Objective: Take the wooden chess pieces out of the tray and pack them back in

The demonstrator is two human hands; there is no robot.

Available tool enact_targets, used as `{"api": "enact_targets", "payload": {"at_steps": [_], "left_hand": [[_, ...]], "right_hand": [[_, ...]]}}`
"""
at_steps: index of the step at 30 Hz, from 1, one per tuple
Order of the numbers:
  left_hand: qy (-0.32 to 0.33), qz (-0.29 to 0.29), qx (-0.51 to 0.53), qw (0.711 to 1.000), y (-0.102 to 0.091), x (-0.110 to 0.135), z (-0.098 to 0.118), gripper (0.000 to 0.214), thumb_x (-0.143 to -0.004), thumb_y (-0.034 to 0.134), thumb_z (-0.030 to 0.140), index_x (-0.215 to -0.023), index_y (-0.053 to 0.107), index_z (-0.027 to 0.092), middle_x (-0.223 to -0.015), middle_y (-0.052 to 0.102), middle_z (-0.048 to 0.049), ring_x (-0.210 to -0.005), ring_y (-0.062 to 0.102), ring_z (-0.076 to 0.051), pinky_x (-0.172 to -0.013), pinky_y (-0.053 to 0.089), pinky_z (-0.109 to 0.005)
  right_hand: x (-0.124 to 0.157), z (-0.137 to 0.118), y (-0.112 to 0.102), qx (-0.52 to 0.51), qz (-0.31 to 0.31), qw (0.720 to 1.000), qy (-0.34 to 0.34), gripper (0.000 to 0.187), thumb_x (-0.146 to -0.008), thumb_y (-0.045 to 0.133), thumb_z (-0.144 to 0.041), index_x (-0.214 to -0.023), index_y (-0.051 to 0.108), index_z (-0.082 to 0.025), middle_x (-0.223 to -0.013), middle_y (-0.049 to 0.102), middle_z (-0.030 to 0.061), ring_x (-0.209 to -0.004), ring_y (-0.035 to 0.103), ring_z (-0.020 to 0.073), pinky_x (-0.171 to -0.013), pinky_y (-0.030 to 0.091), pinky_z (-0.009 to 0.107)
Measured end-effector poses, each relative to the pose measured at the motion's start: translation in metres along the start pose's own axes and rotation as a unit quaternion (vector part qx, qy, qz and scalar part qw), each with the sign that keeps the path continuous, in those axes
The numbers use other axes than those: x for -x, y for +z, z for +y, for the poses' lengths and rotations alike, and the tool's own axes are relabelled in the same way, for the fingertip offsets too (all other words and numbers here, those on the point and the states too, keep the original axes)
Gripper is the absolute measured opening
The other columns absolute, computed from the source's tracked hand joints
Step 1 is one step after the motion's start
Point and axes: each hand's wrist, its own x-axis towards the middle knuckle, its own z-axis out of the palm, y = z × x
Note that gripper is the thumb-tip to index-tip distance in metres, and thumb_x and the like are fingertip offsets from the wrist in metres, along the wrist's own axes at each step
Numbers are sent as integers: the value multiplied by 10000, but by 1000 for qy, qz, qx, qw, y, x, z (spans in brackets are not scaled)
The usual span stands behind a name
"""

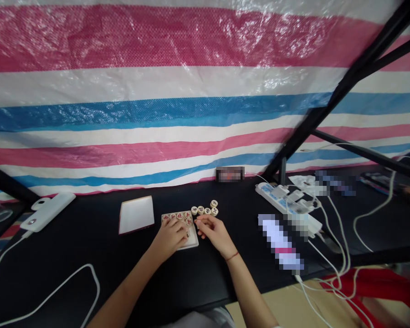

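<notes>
On a white rectangular tray [191, 243] lie several xiangqi pieces with red characters [177, 215], partly covered by my left hand [169, 238]. Its fingers rest over the pieces, and whether it grips one is hidden. My right hand [215, 233] is just right of the tray, its fingertips pinching a pale round piece [198, 223]. Several xiangqi pieces with dark characters [204, 209] stand in a loose group beyond the tray, close to my right fingers.
A black table [105, 255] carries a white shallow dish [136, 215], a white power bank [48, 212], a power strip [283, 202], white cables and blurred objects. A striped tarpaulin [157, 114] hangs behind it, crossed by black metal bars [328, 95].
</notes>
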Motion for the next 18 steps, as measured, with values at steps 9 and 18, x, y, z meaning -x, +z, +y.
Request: {"api": "enact_targets", "payload": {"at_steps": [9,18], "left_hand": [[-58,41,2,997,-10,8,-16,413,-770,623,378,-1146,599,208,-1213,565,-102,-1124,490,-278,-965,400,-433],[-116,-41,5,992,1,8,-25,734,-710,639,434,-1373,423,205,-1447,409,-126,-1323,362,-337,-1093,280,-539]], "right_hand": [[13,-9,11,281,-40,945,-160,237,-741,561,-124,-951,639,-201,-985,605,35,-700,569,103,-661,493,233],[17,-9,31,564,-51,803,-185,152,-810,605,-156,-959,604,-187,-907,623,58,-860,551,210,-778,435,296]]}}
